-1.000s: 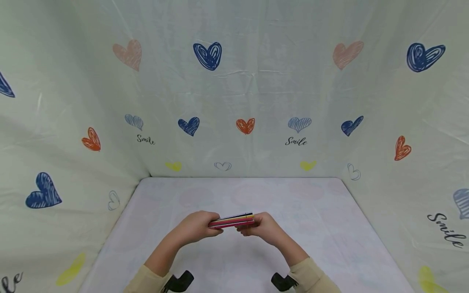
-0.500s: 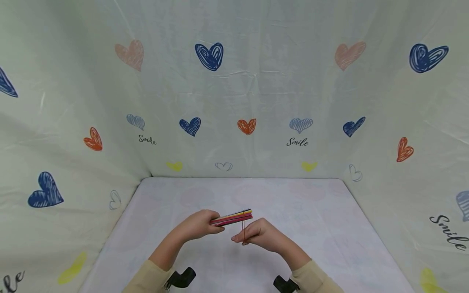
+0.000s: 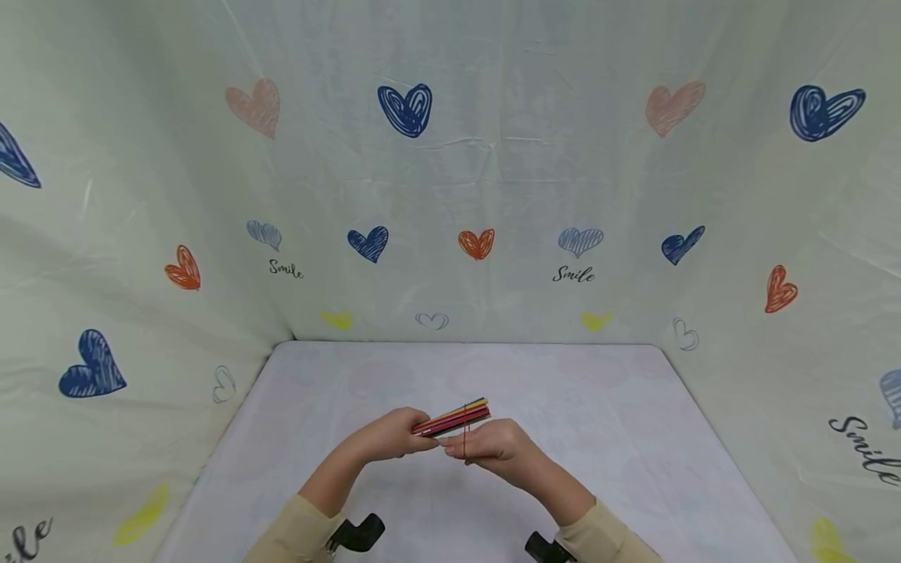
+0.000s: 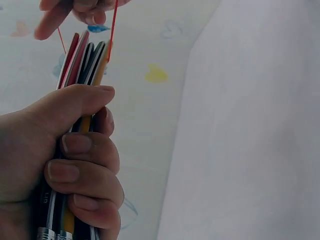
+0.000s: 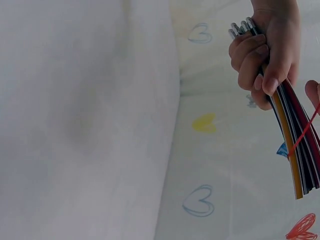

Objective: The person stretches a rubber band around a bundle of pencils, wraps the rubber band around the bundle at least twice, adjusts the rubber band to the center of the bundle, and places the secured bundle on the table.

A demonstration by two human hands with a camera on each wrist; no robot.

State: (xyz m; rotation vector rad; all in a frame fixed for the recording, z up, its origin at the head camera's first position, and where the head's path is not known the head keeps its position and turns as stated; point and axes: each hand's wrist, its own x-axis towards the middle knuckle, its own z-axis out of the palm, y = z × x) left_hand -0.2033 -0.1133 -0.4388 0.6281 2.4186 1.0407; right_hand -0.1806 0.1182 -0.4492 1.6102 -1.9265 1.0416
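Note:
My left hand (image 3: 394, 434) grips a bundle of several pencils (image 3: 457, 417), tilted up to the right above the table. Thumb and fingers wrap round the bundle in the left wrist view, the metal-capped ends (image 4: 55, 234) low by the palm's heel. The flat ends, red, yellow and dark, fan out slightly past the thumb. A thin red rubber band (image 3: 465, 447) loops round the pencils near those ends. My right hand (image 3: 500, 447) holds the band stretched downward, its fingers hooked in the loop just below the bundle. Only a fingertip (image 5: 312, 92) of it shows in the right wrist view.
A white table (image 3: 338, 375) lies under both hands. Pale cloth walls (image 3: 521, 188) printed with hearts and "Smile" stand at its back and sides. Dark wrist mounts (image 3: 357, 533) stick out from both sleeves.
The right hand has come off the pencil ends and dropped below them, drawing the rubber band down, then shifted its fingertips toward the left hand. The bundle tilts up more steeply.

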